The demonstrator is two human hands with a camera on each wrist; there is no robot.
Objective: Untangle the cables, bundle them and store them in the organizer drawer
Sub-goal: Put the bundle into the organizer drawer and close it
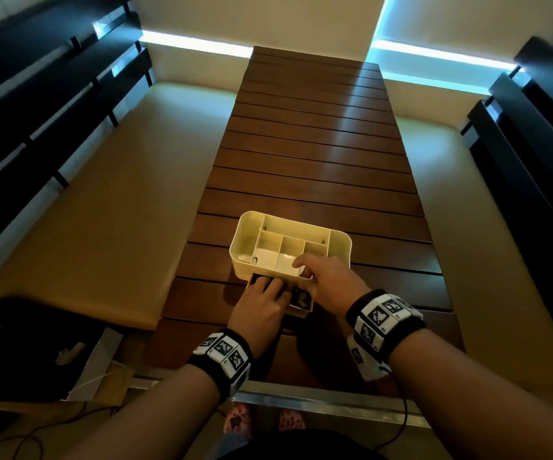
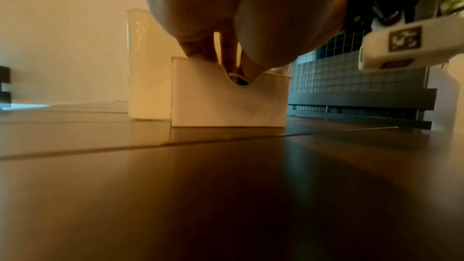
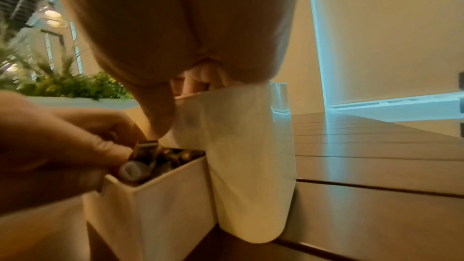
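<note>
A cream organizer (image 1: 245, 224) with several open top compartments stands on the slatted wooden table (image 1: 318, 161). Its drawer (image 1: 301, 312) is pulled out toward me, with dark cables (image 1: 301, 297) lying inside. My left hand (image 1: 262, 300) reaches down into the drawer, fingers and thumb curled on the cable bundle (image 3: 150, 158), whose metal plugs show. A white cable loop (image 2: 234, 75) sits at the notch in the drawer front (image 2: 226, 104). My right hand (image 1: 321, 277) grips the organizer's front wall (image 3: 251, 166), fingers hooked inside and thumb outside.
Beige bench cushions (image 1: 102, 227) run along both sides of the table, with dark slatted backrests (image 1: 36, 111) beyond them. A black bag (image 1: 19, 343) and loose cords lie on the floor at lower left. Green plants (image 3: 70, 86) stand beyond the table.
</note>
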